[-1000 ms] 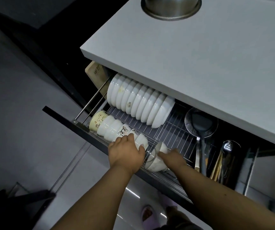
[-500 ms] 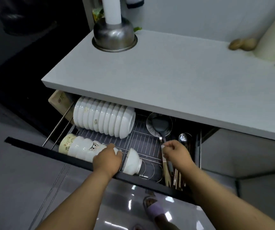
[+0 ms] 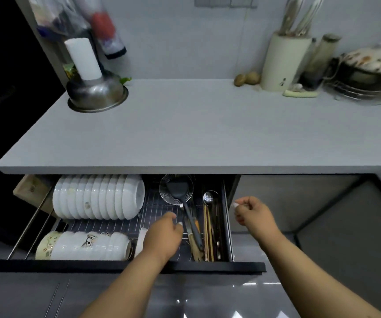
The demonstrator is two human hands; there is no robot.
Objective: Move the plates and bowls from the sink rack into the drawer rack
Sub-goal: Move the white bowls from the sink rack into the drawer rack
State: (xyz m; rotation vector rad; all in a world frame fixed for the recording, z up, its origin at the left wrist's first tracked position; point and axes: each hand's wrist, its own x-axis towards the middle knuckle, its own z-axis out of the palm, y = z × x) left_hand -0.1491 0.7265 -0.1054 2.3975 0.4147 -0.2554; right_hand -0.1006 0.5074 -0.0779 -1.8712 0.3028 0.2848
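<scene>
The drawer rack is pulled out under the counter. A back row of white bowls stands on edge in it. A front row of bowls, some with cartoon prints, lies along the drawer front. One more white bowl stands just right of that row, partly hidden by my left hand. That hand hovers over the wire rack with loosely curled fingers and holds nothing. My right hand is outside the drawer to the right, loosely curled and empty.
A black spatula, skimmer, spoon and chopsticks fill the drawer's right side. On the counter stand an upturned steel bowl, a utensil holder and a wire rack with patterned dishes at far right.
My left hand has let go of the bowl in the front row and shifted right. My right hand has drawn out of the drawer to the right. The view has lifted toward the counter.
</scene>
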